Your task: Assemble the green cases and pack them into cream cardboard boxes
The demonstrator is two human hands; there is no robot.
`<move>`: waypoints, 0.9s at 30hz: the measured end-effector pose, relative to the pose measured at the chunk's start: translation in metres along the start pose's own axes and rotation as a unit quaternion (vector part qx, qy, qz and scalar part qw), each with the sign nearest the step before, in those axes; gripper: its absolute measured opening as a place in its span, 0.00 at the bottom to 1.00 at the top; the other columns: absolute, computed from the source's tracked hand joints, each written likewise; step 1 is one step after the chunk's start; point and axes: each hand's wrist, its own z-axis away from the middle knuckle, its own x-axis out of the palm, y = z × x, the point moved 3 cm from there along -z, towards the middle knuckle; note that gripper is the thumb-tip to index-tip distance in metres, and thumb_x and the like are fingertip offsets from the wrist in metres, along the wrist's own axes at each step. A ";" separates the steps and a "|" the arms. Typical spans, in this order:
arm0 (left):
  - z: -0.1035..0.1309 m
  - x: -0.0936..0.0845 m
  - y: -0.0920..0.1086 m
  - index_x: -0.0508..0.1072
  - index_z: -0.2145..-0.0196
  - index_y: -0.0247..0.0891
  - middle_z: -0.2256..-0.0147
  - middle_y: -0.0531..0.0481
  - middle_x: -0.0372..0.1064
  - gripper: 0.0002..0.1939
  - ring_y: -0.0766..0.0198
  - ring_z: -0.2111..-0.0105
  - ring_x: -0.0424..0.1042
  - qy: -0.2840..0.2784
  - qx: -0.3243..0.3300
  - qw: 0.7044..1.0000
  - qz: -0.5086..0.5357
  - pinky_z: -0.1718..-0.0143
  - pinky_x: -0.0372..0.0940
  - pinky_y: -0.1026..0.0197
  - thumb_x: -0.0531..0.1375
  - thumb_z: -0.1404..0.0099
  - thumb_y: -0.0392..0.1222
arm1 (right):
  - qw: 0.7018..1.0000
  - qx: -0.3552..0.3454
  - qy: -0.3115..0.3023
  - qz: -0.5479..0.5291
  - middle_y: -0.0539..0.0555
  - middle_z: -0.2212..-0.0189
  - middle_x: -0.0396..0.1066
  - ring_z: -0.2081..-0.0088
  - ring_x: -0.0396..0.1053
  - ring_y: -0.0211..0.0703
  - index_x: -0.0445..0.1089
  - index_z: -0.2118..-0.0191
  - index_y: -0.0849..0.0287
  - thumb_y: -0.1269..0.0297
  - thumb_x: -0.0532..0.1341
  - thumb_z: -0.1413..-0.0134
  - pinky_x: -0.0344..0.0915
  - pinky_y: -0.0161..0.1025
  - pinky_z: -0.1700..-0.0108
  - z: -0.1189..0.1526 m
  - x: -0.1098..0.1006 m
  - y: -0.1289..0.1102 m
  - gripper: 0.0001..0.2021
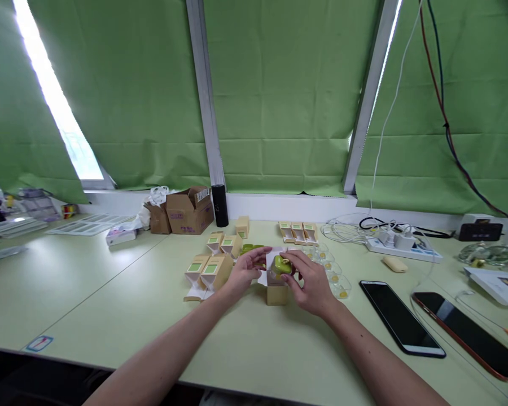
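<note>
1. In our right hand (311, 283) the fingers are closed around a small green item (281, 264), thumb underneath and fingertips along its right side; a pale, stem-like bit shows on top.
2. We have that green item directly over the mouth of a small open tan box (277, 295), which stands upright on the surface (131, 321) with its white inner flaps spread.
3. Our left hand (246, 269) lies at the box's 10 o'clock, its fingers stretched toward the white flaps and the thumb lower down. They seem to touch a flap, but we cannot tell whether they pinch it.
4. Taking the open box as the centre of our dial, a group of tan boxes with green labels (217, 269) lies at 9 to 10 o'clock, near our left wrist.
5. At 10 to 11 o'clock, partly hidden behind our left hand, we see more green pieces (249, 247).
6. Clear plastic cups with yellow bottoms (341, 288) run from 1 to 3 o'clock, just beyond our right hand.
7. Three more open boxes (297, 233) stand side by side near 1 o'clock.
</note>
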 end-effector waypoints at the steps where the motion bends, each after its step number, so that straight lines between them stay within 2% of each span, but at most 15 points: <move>1: 0.000 0.000 0.000 0.80 0.44 0.38 0.51 0.41 0.78 0.38 0.54 0.51 0.74 0.000 -0.001 1.000 0.002 0.50 0.68 0.56 0.62 0.55 0.27 | 1.000 -0.004 -0.001 0.005 0.60 0.44 0.76 0.64 0.77 0.46 0.70 0.39 0.53 0.65 0.62 0.37 0.75 0.43 0.64 0.000 0.000 -0.001 0.21; 4: 0.000 0.001 0.001 0.80 0.44 0.38 0.53 0.42 0.79 0.38 0.55 0.52 0.75 -0.003 -0.011 1.000 0.009 0.50 0.68 0.55 0.61 0.55 0.27 | 1.000 -0.012 -0.009 0.007 0.59 0.46 0.77 0.64 0.77 0.46 0.70 0.40 0.53 0.66 0.62 0.38 0.74 0.43 0.64 0.000 0.000 -0.002 0.21; 9: 0.000 0.001 0.002 0.80 0.44 0.38 0.57 0.44 0.78 0.38 0.55 0.53 0.75 -0.003 -0.007 1.000 0.008 0.52 0.68 0.57 0.61 0.56 0.26 | 0.999 -0.017 -0.019 0.020 0.57 0.56 0.80 0.62 0.76 0.51 0.70 0.47 0.54 0.65 0.63 0.40 0.71 0.44 0.63 0.000 0.002 -0.006 0.15; 12: -0.001 0.002 0.001 0.80 0.44 0.38 0.58 0.44 0.77 0.38 0.55 0.53 0.74 -0.004 -0.001 1.000 0.005 0.52 0.68 0.57 0.61 0.56 0.26 | 0.999 -0.015 -0.036 0.027 0.57 0.55 0.79 0.59 0.76 0.53 0.68 0.50 0.54 0.66 0.62 0.40 0.70 0.45 0.61 0.001 0.004 -0.008 0.13; 16: -0.001 0.001 -0.001 0.79 0.44 0.37 0.58 0.45 0.77 0.39 0.56 0.54 0.74 -0.001 -0.005 1.000 0.012 0.53 0.67 0.57 0.61 0.56 0.26 | 0.997 -0.015 -0.058 0.039 0.56 0.57 0.78 0.59 0.75 0.53 0.67 0.52 0.53 0.66 0.62 0.40 0.68 0.45 0.62 0.000 0.003 -0.011 0.11; 21: -0.002 0.000 -0.004 0.79 0.43 0.35 0.58 0.43 0.78 0.39 0.55 0.54 0.75 0.000 -0.007 1.000 0.022 0.53 0.68 0.57 0.62 0.56 0.26 | 0.996 -0.028 -0.074 0.043 0.56 0.57 0.77 0.57 0.73 0.53 0.67 0.53 0.53 0.64 0.62 0.38 0.66 0.45 0.61 -0.002 0.002 -0.014 0.09; 25: -0.001 0.001 -0.003 0.79 0.42 0.34 0.57 0.42 0.79 0.39 0.55 0.54 0.75 0.000 -0.011 1.000 0.027 0.53 0.67 0.58 0.62 0.55 0.25 | 0.996 -0.023 -0.078 0.034 0.54 0.61 0.76 0.59 0.71 0.50 0.67 0.57 0.53 0.67 0.58 0.32 0.64 0.43 0.60 -0.002 0.007 -0.012 0.02; 27: 0.000 0.002 -0.002 0.79 0.43 0.34 0.56 0.41 0.79 0.39 0.55 0.55 0.75 0.004 -0.014 0.999 0.030 0.54 0.66 0.58 0.61 0.56 0.25 | 0.996 -0.018 -0.075 0.038 0.54 0.63 0.75 0.60 0.69 0.49 0.67 0.60 0.53 0.69 0.55 0.29 0.63 0.43 0.60 -0.001 0.011 -0.009 0.06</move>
